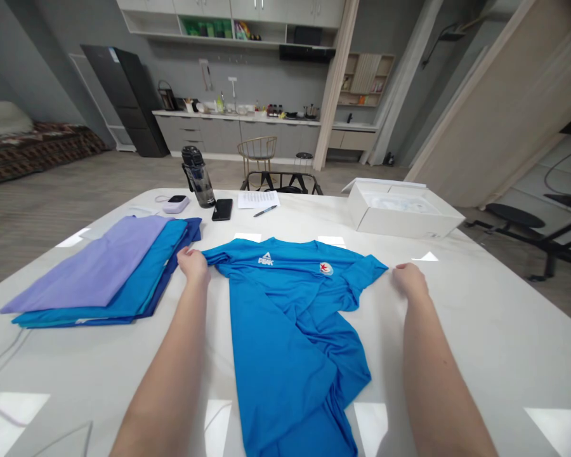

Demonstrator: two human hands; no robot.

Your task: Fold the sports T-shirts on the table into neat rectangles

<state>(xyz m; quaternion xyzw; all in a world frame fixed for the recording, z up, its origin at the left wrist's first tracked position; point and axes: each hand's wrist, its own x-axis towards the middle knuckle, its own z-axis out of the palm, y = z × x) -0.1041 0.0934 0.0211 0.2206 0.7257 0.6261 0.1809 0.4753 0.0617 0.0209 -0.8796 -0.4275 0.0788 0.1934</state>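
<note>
A blue T-shirt (285, 330) with a white PEAK logo and a round red-and-white badge lies on the white table, its collar toward the far side. Its right half is bunched in folds and the lower part runs out of view at the bottom. My left hand (193, 261) is closed on the left sleeve end. Just off the tip of the right sleeve is my right hand (409, 279), fingers curled together; whether it pinches any cloth is too blurred to tell. Left of my left hand lies a stack of folded shirts (99, 263), lavender on top, blue shades below.
Behind the shirt on the table (480, 317) are a bottle (200, 178), a phone (222, 209), a small lavender device (176, 204), paper (258, 199) and a pen (265, 211). An open white box (404, 219) stands at the back right. Cables lie at the lower left.
</note>
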